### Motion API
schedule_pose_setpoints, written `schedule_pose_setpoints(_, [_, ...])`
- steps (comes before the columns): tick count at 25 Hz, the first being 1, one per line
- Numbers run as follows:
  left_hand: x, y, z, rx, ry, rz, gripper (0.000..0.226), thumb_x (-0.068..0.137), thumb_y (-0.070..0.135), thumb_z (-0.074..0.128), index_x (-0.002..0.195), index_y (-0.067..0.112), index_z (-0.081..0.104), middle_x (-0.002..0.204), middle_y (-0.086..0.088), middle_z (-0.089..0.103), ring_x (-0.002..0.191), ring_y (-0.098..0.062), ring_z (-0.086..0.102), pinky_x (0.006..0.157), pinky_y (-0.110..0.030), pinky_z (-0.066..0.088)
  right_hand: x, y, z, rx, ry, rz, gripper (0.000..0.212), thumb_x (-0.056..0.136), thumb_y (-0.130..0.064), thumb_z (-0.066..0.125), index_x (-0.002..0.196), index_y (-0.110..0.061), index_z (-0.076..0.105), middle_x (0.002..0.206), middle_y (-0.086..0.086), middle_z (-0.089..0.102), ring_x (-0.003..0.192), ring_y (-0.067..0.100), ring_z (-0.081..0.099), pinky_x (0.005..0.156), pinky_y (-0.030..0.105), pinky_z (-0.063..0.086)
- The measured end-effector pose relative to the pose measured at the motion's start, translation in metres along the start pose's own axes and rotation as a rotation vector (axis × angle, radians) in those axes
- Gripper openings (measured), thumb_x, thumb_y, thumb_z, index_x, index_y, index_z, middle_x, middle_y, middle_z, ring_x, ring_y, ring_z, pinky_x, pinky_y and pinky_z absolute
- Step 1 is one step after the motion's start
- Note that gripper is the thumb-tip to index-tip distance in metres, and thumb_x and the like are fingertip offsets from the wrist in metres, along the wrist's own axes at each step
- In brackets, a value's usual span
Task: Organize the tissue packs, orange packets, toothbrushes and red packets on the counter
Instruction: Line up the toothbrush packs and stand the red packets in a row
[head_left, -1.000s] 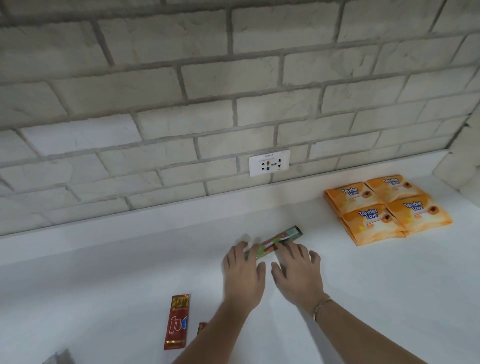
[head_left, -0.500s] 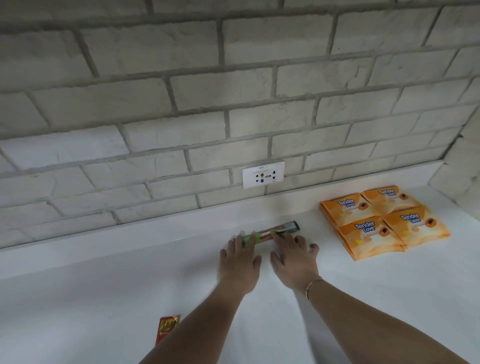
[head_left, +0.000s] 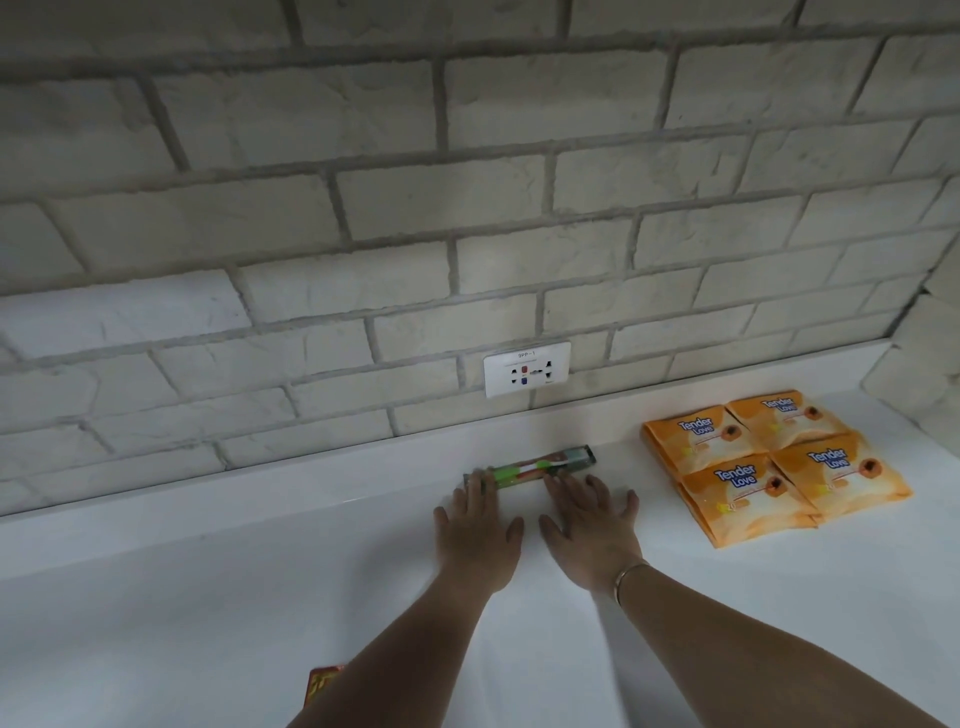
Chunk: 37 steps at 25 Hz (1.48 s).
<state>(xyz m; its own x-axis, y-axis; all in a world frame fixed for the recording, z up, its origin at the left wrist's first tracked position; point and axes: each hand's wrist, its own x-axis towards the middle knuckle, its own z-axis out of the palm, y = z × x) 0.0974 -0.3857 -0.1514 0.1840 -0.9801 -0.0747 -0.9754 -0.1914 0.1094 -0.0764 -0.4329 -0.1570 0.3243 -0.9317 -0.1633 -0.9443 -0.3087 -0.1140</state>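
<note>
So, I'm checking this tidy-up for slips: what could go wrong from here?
The toothbrush pack is only nudged by the flat fingers of the left hand and right hand, not gripped, so it may pivot askew against the backsplash ledge. The red packet lies half out of view near the left forearm; pulling back could sweep it.

1. Soft, even light is making the white counter (head_left: 208, 623) the brightest area.
2. Only faint, soft-edged shadows are showing there.
3. Wide-angle distortion is bending the brick wall (head_left: 519, 234) courses towards the edges.
</note>
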Motion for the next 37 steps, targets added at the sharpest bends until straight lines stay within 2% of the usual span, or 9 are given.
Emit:
schedule_pose_setpoints(5, [-0.001, 0.001, 0.002, -0.025, 0.011, -0.013, 0.083, 0.101, 0.058, 0.028, 0.164, 0.012, -0.003, 0.173, -0.006, 0.004, 0.15, -0.029, 0.025, 0.114, -0.05, 0.029, -0.002, 0.0, 0.001, 0.002, 0.035, -0.016, 0.07, 0.1, -0.06, 0.017, 0.164, -0.034, 0.006, 0.173, -0.012, 0.007, 0.158, 0.025, 0.009, 0.118, 0.069, 0.003])
schedule_pose_setpoints(10, [-0.006, -0.005, -0.002, -0.162, 0.061, -0.022, 0.083, 0.096, 0.053, 0.047, 0.162, 0.02, 0.008, 0.171, -0.006, 0.007, 0.143, -0.028, 0.038, 0.112, -0.045, 0.036, -0.012, -0.002, 0.017, 0.037, 0.14, -0.014, 0.066, 0.099, -0.054, 0.023, 0.159, -0.028, 0.034, 0.167, 0.0, 0.034, 0.152, 0.03, 0.031, 0.12, 0.063, 0.02])
schedule_pose_setpoints(14, [-0.037, -0.016, -0.004, -0.408, 0.07, -0.028, 0.067, 0.096, 0.043, 0.055, 0.155, 0.021, 0.034, 0.16, -0.004, 0.035, 0.142, -0.027, 0.042, 0.117, -0.038, 0.034, -0.036, -0.01, 0.033, 0.092, 0.23, 0.031, 0.057, 0.098, -0.045, 0.032, 0.148, -0.025, 0.052, 0.157, 0.002, 0.049, 0.144, 0.028, 0.044, 0.118, 0.056, 0.032])
schedule_pose_setpoints(17, [-0.081, -0.029, -0.005, -0.588, 0.092, -0.035, 0.04, 0.098, 0.037, 0.06, 0.135, 0.022, 0.064, 0.137, 0.006, 0.063, 0.13, -0.016, 0.055, 0.112, -0.024, 0.037, -0.065, -0.022, 0.04, 0.133, 0.287, 0.042, 0.047, 0.099, -0.039, 0.039, 0.142, -0.028, 0.055, 0.153, -0.001, 0.052, 0.143, 0.025, 0.043, 0.119, 0.053, 0.033])
schedule_pose_setpoints(22, [-0.151, -0.044, -0.015, -0.77, 0.145, -0.11, 0.025, 0.098, 0.026, 0.063, 0.121, 0.021, 0.072, 0.113, 0.013, 0.07, 0.109, -0.001, 0.064, 0.102, -0.03, 0.051, -0.118, -0.046, 0.056, 0.311, 0.333, 0.012, 0.032, 0.095, -0.032, 0.05, 0.122, -0.03, 0.067, 0.143, -0.005, 0.059, 0.138, 0.021, 0.045, 0.119, 0.043, 0.027])
schedule_pose_setpoints(26, [-0.191, -0.06, -0.026, -0.711, 0.166, -0.108, 0.019, 0.098, 0.02, 0.064, 0.115, 0.02, 0.073, 0.101, 0.012, 0.07, 0.094, 0.003, 0.063, 0.084, -0.013, 0.049, -0.153, -0.056, 0.065, 0.437, 0.389, -0.128, 0.023, 0.085, -0.024, 0.058, 0.1, -0.029, 0.075, 0.115, -0.014, 0.066, 0.116, 0.012, 0.054, 0.104, 0.027, 0.032])
schedule_pose_setpoints(32, [-0.248, -0.089, -0.03, -0.665, 0.202, -0.275, 0.014, 0.097, 0.014, 0.064, 0.098, 0.028, 0.067, 0.09, 0.016, 0.067, 0.086, 0.003, 0.063, 0.072, -0.008, 0.045, -0.191, -0.05, 0.071, 0.425, 0.392, -0.25, 0.021, 0.086, -0.021, 0.059, 0.101, -0.026, 0.073, 0.111, -0.013, 0.063, 0.112, 0.009, 0.052, 0.101, 0.026, 0.036])
schedule_pose_setpoints(35, [-0.269, -0.102, -0.024, -0.627, 0.202, -0.37, 0.009, 0.095, 0.015, 0.066, 0.092, 0.023, 0.068, 0.087, 0.007, 0.069, 0.086, -0.011, 0.068, 0.071, -0.021, 0.055, -0.2, -0.048, 0.071, 0.422, 0.397, -0.262, 0.021, 0.085, -0.018, 0.06, 0.101, -0.023, 0.072, 0.11, -0.011, 0.063, 0.108, 0.012, 0.054, 0.098, 0.03, 0.043])
schedule_pose_setpoints(37, [-0.28, -0.116, -0.02, -0.561, 0.219, -0.435, 0.006, 0.094, 0.015, 0.068, 0.098, 0.016, 0.072, 0.094, 0.0, 0.071, 0.088, -0.018, 0.067, 0.074, -0.029, 0.056, -0.201, -0.047, 0.069, 0.43, 0.395, -0.257, 0.02, 0.084, -0.016, 0.062, 0.099, -0.023, 0.072, 0.108, -0.012, 0.062, 0.106, 0.013, 0.054, 0.096, 0.032, 0.044])
